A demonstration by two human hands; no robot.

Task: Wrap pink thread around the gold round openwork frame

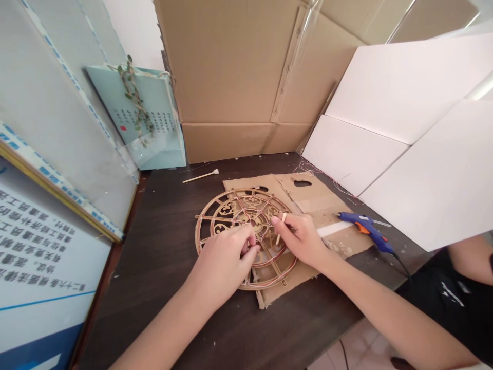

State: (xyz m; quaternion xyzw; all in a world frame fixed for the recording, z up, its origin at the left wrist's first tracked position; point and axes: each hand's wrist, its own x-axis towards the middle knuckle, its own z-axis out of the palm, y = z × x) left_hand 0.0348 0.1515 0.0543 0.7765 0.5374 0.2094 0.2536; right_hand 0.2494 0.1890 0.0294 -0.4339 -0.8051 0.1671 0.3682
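Note:
A round openwork wooden frame [259, 214], with rings, spokes and scroll ornaments, rests partly on a cardboard sheet [274, 293]. Reddish cord or wire runs along its rings. My left hand [227, 257] is over the near left of the frame, fingers curled and thumb close to the index finger; whatever may be between the fingertips is hidden. Between the thumb and fingers of my right hand [302, 237] is a short, thin wooden stick [281, 228], held steeply over the right side of the frame, its lower end close to the rings.
A blue glue gun [365, 228] lies at the cardboard's right edge. Another stick [201, 177] with a whitish blob lies behind the frame. Large cardboard [239, 77], white boxes [423, 169] and a light blue bag [162, 149] surround the dark table [154, 246]. A person in black [442, 298] is at right.

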